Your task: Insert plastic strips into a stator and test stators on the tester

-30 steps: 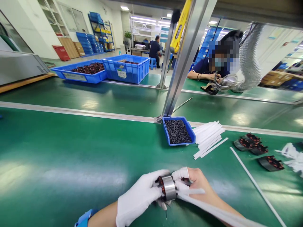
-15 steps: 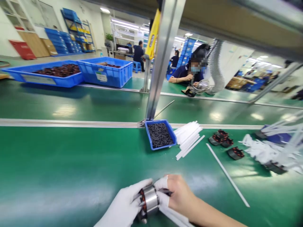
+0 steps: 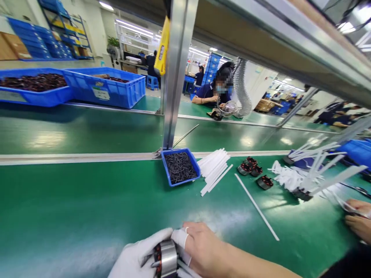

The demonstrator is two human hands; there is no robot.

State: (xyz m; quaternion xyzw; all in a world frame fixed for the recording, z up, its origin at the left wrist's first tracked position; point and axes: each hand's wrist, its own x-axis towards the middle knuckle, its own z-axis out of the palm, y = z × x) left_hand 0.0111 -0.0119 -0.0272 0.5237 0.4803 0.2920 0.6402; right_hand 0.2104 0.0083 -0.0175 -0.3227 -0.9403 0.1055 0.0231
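My left hand (image 3: 135, 258), in a white glove, is wrapped round a small motor stator (image 3: 165, 263) with a shiny steel ring and copper windings, at the bottom edge of the head view. My right hand (image 3: 203, 250), bare with white cots on the fingertips, grips the same stator from the right and pinches a white strip (image 3: 187, 269) against it. Both hands rest low over the green belt (image 3: 87, 208).
A small blue tray of dark pins (image 3: 180, 167) stands by a metal post (image 3: 174, 77). Beside it lie white strips (image 3: 213, 166), one long strip (image 3: 256, 206) and loose stators (image 3: 249, 168). Another person's hands (image 3: 358, 220) are at the right edge. Blue crates (image 3: 104, 87) sit far left.
The view has swung to the right and tilted, so the hands sit lower in the picture. Both hands still hold the stator. Another person's hands have come into view at right.
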